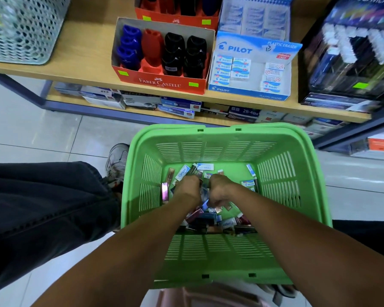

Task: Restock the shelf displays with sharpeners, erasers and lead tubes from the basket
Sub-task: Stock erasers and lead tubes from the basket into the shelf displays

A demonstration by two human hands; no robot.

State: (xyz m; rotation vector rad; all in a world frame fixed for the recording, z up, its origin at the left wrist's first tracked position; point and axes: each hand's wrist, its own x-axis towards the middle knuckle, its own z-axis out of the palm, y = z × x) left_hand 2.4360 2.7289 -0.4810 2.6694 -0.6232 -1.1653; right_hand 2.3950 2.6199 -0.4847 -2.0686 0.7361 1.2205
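Sorting stock in the basket (315, 173): both hands (186, 187) (220, 188) curled among packets, grasp undeterminable; recommend lifting one product type.

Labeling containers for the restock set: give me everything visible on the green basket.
The green basket is moulded plastic, rectangular, with slotted walls, a slotted floor and a thick rolled rim with small notches. It sits upright below the shelf edge, open top to the camera. Small packets litter its floor: erasers, slim tubes. The left hand and right hand both reach inside among them.
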